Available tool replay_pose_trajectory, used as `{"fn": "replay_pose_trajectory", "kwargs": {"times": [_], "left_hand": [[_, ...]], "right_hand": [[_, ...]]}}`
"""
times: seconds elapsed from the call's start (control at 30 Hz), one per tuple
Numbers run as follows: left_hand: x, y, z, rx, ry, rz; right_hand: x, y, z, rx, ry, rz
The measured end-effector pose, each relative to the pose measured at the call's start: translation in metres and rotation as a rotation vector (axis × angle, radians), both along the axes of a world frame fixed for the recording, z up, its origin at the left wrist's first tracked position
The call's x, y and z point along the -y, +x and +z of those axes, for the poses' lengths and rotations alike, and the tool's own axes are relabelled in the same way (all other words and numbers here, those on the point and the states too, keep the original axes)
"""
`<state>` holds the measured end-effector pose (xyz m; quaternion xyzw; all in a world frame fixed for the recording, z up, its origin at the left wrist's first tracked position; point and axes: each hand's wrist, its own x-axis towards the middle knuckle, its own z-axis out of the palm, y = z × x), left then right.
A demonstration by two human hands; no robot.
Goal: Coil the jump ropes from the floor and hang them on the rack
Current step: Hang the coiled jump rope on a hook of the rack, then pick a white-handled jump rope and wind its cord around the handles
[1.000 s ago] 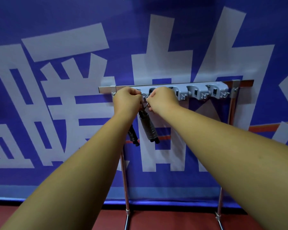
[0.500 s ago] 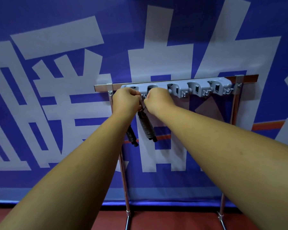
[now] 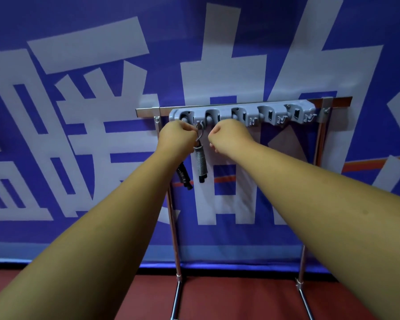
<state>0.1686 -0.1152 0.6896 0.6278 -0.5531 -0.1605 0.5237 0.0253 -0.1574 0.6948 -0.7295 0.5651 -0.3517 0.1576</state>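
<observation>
A jump rope hangs near the left end of a freestanding chrome rack, which stands on a dark red floor in front of a blue banner printed with large pale characters. Across the rack's top rail runs a grey plastic holder strip with five clamps and small hooks between them. The rope's grey cord loops up to the hook between the first and second clamps from the left. One ribbed, spring-like handle drops straight down from the loop; the second handle slants out below the left wrist. The left grip is closed, fingers and thumb pinching the cord right at the hook. The right grip is curled into a loose fist just beside the loop, a narrow gap between it and the cord. Both forearms reach up from the lower corners.
</observation>
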Motion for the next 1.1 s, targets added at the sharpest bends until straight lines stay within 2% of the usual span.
{"fn": "replay_pose_trajectory", "kwargs": {"times": [0.13,0.23,0.33,0.47,0.67,0.87,1.0,1.1], "left_hand": [[-0.034,-0.017,-0.029,-0.088,0.054,-0.082],[-0.05,-0.029,-0.084,-0.136,0.167,-0.137],[-0.064,-0.049,-0.155,-0.209,0.324,-0.199],[-0.073,-0.075,-0.248,-0.237,0.515,-0.242],[-0.077,-0.102,-0.379,-0.229,0.763,-0.29],[-0.085,-0.116,-0.501,-0.101,0.989,-0.346],[-0.09,-0.117,-0.561,0.19,1.104,-0.455],[-0.094,-0.123,-0.597,0.342,1.156,-0.516]], "right_hand": [[-0.03,-0.02,-0.028,0.071,0.048,-0.007],[-0.049,-0.034,-0.077,0.096,0.141,-0.017],[-0.059,-0.05,-0.153,0.165,0.343,-0.027],[-0.07,-0.077,-0.266,0.227,0.509,-0.093],[-0.084,-0.117,-0.421,0.106,0.74,-0.125],[-0.103,-0.137,-0.524,0.123,0.947,-0.138],[-0.118,-0.155,-0.579,0.158,1.102,-0.203],[-0.129,-0.171,-0.615,0.198,1.205,-0.287]]}}
